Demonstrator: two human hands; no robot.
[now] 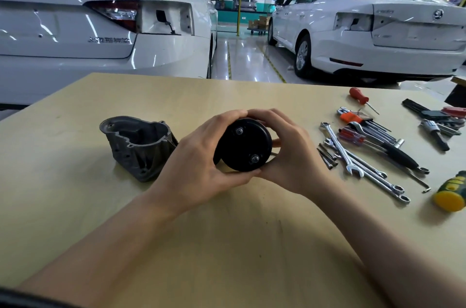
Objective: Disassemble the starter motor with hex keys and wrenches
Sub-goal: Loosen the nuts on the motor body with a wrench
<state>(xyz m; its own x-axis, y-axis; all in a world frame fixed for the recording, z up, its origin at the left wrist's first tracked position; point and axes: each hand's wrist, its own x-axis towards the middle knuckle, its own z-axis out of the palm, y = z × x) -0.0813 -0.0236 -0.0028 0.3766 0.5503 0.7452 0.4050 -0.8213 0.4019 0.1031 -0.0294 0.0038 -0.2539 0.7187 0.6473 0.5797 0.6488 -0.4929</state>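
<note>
Black round motor body (244,147) held up over the middle of the tan table (176,244), flat end cap facing the camera, 2 small bolt ends showing on that cap, 1 near the top and 1 near the bottom. Left hand (199,164) curled round the left side of the motor body, fingers over the top, thumb under the lower edge. Right hand (290,154) curled round the right side in the same way, fingertips meeting those of the left hand above the cap. Both hands clamped on the motor body.

Grey cast metal housing (137,146) lying on the table just left of the left hand, hollow side turned up, apart from the motor body.

Tools spread on the right part of the table, well apart from the hands: several silver wrenches (353,154) lying side by side, a few long thin bolts (327,156) just left of them, a set of hex keys (370,123) in an orange holder, a red-handled screwdriver (359,96) further back, a black-handled tool (401,156), a ratchet (433,131) and a yellow and green handle (451,191) at the right edge.

2 white cars (100,18) parked on the shiny floor beyond the table.
</note>
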